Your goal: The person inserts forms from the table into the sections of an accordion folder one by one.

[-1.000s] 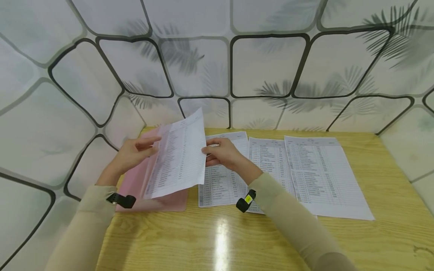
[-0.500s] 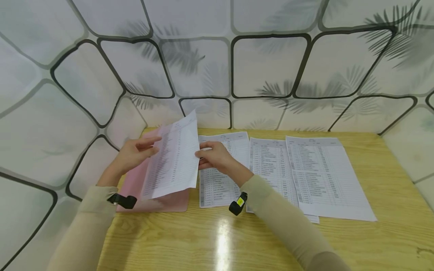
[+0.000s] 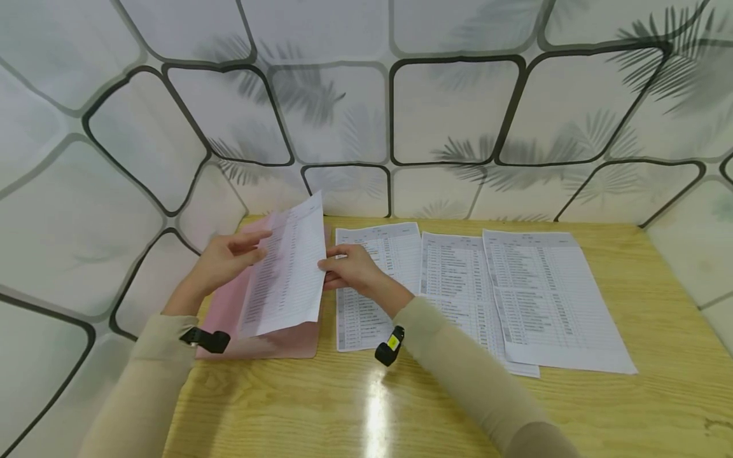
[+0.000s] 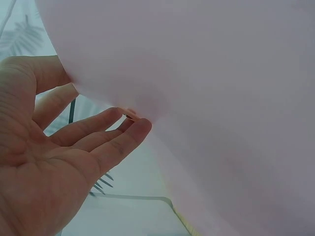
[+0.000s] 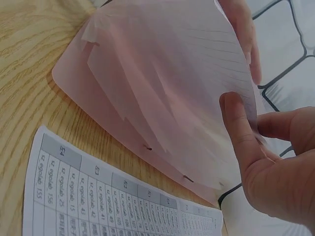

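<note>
— Wallpaper with dark curved lines and palm shadows stands behind the wooden table. What is at the left side of the frame?

— At the left of centre my left hand has its fingers almost straight, and they press against the back of the pink folder. The folder lies on the table near the left wall with its cover lifted. In the left wrist view only the fingertips touch the pink cover.

— And the paper sheet?

— The paper sheet stands tilted over the folder, in the middle left of the frame. My right hand pinches its right edge between the thumb and the fingers.

— How will it handle?

— I think it is very light and soft, so it bends easily and can crease. I judge it best to hold it at the edge, near the middle of the long side. The folder looks thin, smooth and a little slippery.

— What is further right?

— Three printed lists lie flat on the table side by side, overlapping a little.
</note>
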### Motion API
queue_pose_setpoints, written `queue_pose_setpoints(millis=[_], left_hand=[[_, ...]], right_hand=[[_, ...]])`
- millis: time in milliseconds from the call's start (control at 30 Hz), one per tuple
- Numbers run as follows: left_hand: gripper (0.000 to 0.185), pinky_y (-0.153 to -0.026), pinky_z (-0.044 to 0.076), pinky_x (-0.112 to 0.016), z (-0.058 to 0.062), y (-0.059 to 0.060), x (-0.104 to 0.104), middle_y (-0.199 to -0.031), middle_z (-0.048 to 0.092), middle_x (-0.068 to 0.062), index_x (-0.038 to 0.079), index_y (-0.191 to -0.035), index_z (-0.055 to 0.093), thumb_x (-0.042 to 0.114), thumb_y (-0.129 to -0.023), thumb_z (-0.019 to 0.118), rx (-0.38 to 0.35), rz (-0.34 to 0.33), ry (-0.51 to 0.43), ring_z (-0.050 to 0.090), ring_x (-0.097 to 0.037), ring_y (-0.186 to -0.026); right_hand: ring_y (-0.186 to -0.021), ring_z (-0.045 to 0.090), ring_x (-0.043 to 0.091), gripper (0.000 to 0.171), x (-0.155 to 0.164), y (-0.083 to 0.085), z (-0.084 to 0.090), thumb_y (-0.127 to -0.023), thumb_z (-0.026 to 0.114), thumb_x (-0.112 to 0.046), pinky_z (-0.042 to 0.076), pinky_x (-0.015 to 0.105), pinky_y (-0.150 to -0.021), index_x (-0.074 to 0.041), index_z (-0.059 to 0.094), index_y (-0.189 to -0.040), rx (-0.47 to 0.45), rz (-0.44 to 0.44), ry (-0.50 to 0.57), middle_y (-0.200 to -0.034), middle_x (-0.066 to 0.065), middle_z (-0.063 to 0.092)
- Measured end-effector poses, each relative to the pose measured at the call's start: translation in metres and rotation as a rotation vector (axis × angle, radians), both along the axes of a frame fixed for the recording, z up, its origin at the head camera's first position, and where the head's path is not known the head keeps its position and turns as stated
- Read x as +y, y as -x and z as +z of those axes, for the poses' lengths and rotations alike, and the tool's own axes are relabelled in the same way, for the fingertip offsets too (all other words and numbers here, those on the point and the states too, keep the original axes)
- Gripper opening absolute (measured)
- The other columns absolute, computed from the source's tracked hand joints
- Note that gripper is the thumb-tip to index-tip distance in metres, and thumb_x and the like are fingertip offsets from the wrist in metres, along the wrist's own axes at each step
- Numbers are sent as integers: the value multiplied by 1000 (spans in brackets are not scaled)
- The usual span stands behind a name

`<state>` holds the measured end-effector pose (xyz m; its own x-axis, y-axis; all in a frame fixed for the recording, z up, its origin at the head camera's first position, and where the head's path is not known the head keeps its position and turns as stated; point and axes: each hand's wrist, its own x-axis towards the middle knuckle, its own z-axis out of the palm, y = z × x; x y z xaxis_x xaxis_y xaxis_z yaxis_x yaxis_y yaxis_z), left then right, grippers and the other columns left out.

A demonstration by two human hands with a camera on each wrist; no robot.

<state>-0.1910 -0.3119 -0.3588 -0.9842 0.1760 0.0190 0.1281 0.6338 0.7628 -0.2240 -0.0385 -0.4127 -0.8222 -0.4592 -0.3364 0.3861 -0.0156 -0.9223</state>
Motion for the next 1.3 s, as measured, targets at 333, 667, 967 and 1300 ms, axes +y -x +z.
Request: queue_pose_setpoints(millis=[333,667,967,1300], left_hand=[[47,-83,52,-10,-1,1,-2,-144,61,-29,-2,-146,61,16,-102,68,-5,-10,-21,60,14,-100],[47,-82,53,-11,0,-1,-2,-145,60,-31,-3,-145,61,16,-103,68,-10,-3,-44,61,15,-98],[46,-81,52,-11,2,0,-1,-145,59,-31,0,-145,62,17,-102,69,-7,5,-30,62,14,-96],[46,-82,52,-10,3,0,-1,-143,62,-28,1,-144,63,17,-102,70,0,4,-33,64,13,-95]], right_hand=[[-66,73,17,42,-14,0,-10,-100,68,-1,65,39,-76,10,58,-139,-15,-3,11,-87,18,76],[-67,72,17,42,-25,-5,-14,-100,68,-2,65,33,-68,12,57,-138,-16,18,32,-100,28,76],[-63,72,17,34,-38,-10,-24,-101,69,-5,65,37,-72,13,61,-129,-40,19,59,-97,24,77],[-62,73,18,34,-46,-15,-24,-102,68,-7,65,35,-70,14,65,-129,-51,44,78,-87,23,77]])
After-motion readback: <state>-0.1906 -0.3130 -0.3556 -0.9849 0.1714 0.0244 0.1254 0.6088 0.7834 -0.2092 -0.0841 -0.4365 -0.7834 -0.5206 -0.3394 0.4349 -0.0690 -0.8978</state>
